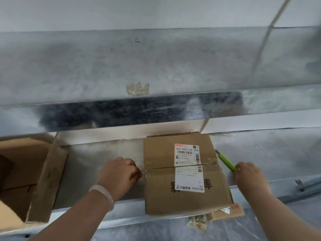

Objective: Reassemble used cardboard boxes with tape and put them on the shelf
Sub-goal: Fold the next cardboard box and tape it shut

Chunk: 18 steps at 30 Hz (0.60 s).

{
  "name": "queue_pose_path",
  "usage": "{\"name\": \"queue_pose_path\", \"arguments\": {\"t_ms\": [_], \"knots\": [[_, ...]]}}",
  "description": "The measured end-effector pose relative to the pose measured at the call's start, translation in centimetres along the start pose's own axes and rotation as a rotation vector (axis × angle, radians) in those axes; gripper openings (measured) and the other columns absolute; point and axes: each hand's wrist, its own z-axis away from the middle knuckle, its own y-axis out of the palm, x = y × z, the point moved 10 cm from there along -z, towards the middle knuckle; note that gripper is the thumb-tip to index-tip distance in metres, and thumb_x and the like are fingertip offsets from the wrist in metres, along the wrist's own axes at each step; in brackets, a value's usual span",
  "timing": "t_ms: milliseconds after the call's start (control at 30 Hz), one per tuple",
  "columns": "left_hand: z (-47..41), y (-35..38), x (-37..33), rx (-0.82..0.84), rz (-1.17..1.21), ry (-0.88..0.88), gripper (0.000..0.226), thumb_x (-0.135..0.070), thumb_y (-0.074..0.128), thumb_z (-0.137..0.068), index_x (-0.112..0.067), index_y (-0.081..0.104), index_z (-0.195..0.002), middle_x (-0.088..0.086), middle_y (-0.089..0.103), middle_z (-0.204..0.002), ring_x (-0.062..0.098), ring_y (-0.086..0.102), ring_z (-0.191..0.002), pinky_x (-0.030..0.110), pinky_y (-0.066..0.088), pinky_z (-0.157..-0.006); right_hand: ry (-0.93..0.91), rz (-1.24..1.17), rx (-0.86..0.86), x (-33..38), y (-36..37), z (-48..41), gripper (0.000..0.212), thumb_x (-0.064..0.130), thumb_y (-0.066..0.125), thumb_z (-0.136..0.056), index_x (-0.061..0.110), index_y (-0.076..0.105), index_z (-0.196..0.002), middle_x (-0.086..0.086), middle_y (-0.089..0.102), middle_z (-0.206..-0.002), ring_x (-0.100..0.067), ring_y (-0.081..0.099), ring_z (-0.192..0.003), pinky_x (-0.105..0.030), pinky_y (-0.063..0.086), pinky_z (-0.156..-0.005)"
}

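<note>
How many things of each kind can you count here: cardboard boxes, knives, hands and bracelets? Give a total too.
Cardboard boxes: 2 (closed box, open box)
Knives: 1 (green knife)
Hands: 2 (left hand at the closed box's seam, right hand holding the green knife)
Bracelets: 1 (bracelet on the left wrist)
Total: 6

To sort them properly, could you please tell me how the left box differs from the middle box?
The left box is open on top; the middle box is closed with tape along its seam. The middle box bears a white label; the left box shows none. Both are brown cardboard on the shelf.
</note>
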Motion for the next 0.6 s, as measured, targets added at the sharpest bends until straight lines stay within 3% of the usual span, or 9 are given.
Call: {"name": "queue_pose_path", "arguments": {"t_ms": [100,267,400,500,600], "knots": [[0.2,-0.3,-0.1,0.001,-0.012,-0.009,0.029,-0.052,0.047,-0.094,-0.042,0.073,-0.101,-0.02,0.068,-0.1,0.005,0.056,-0.085,0.026,0.049,-0.075,-0.001,-0.14,-0.017,0.5,-0.4,0.3,0.015,0.021,0.048,-0.099,0.01,0.057,-0.105,-0.004,0.051,-0.088,-0.023,0.052,-0.079,-0.039,0.049,-0.075],[0.4,-0.3,0.4,0.005,0.014,-0.009,0.029,-0.054,0.05,-0.093,-0.042,0.072,-0.108,-0.021,0.067,-0.106,0.005,0.057,-0.091,0.024,0.049,-0.082,-0.037,-0.524,-0.101,2.2,-4.7,5.2,0.011,0.019,0.049,-0.1,0.018,0.046,-0.111,-0.006,0.061,-0.074,-0.022,0.058,-0.061,-0.032,0.043,-0.05],[0.5,-0.2,1.3,-0.009,0.029,-0.022,0.03,-0.056,0.047,-0.093,-0.043,0.069,-0.109,-0.022,0.067,-0.104,0.002,0.058,-0.088,0.025,0.051,-0.079,-0.049,-0.75,-0.214,3.9,-8.7,11.8,0.017,0.019,0.049,-0.1,0.026,0.051,-0.115,-0.004,0.064,-0.073,-0.026,0.059,-0.063,-0.038,0.047,-0.056],[0.7,-0.8,1.3,-0.028,0.118,-0.035,0.02,-0.056,0.053,-0.09,-0.04,0.065,-0.093,-0.02,0.065,-0.088,0.0,0.054,-0.079,0.023,0.05,-0.075,-0.09,-0.868,-0.153,7.3,-9.0,16.8,0.03,0.029,0.061,-0.093,0.051,0.048,-0.109,0.006,0.066,-0.078,-0.018,0.065,-0.07,-0.036,0.051,-0.059],[1.0,-1.2,1.1,-0.032,0.193,0.002,0.019,-0.053,0.058,-0.089,-0.035,0.066,-0.086,-0.018,0.062,-0.084,0.002,0.054,-0.079,0.025,0.051,-0.077,-0.149,-0.877,-0.08,11.4,-7.9,20.5,0.04,0.024,0.065,-0.091,0.06,0.048,-0.098,0.008,0.066,-0.076,-0.009,0.063,-0.065,-0.027,0.046,-0.059]]}}
